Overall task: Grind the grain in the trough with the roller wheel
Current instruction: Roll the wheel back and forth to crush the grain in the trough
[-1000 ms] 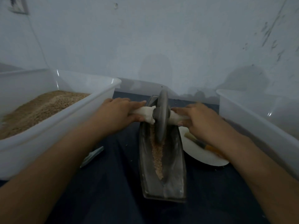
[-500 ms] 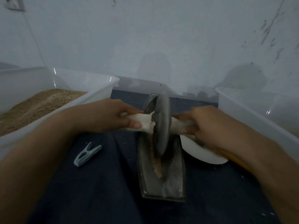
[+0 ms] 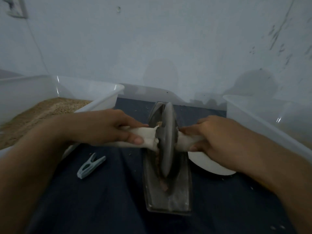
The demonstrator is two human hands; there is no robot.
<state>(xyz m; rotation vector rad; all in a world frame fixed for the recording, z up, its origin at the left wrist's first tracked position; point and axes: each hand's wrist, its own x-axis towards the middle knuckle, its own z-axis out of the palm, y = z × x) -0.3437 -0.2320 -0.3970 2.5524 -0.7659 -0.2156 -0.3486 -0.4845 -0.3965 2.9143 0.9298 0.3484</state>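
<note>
- The roller wheel [image 3: 167, 141] stands upright in the trough [image 3: 184, 186], over a thin line of grain [image 3: 159, 168].
- The left hand [image 3: 104, 127] has its grip closed round the white-wrapped axle [image 3: 145, 138]; the right hand [image 3: 214, 137] grips the other end.
- A clothes peg [image 3: 90, 166] lies left of the trough, and a white plate [image 3: 206, 164] lies on its right.

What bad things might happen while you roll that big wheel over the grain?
1. The roller wheel stands on its thin edge in the narrow trough; tilted, it might ride up a wall and flick grain onto the cloth.
2. The left hand and right hand grip the handle close beside the wheel, so fingertips might get rubbed.
</note>
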